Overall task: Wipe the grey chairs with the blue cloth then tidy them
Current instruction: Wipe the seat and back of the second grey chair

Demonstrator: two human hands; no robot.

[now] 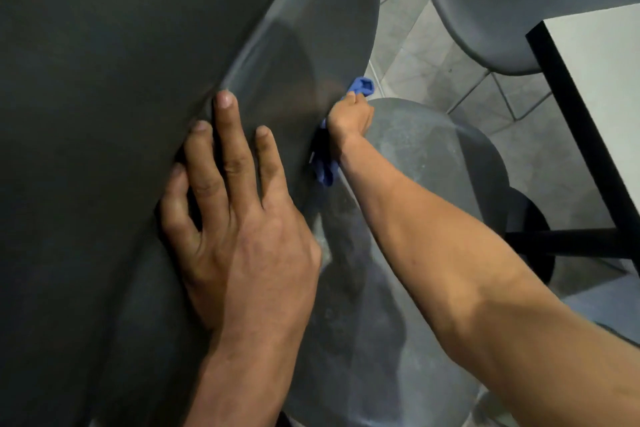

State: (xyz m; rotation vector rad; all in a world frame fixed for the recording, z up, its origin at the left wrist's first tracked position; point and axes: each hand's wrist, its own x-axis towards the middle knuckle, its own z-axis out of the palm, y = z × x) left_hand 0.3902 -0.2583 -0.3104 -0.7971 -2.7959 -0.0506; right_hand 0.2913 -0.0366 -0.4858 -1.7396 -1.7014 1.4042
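Grey floor tiles lie beneath the seating. Flat on the near grey chair, the left hand rests with fingers straight and spread. Beyond it, the right hand grips the blue cloth against that chair's backrest edge. A second grey chair stands beside a white table.

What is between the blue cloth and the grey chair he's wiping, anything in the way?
Nothing visible. The right hand grips the blue cloth right against the edge of the grey chair. The left hand rests flat on the chair's back, off to the side of the cloth.
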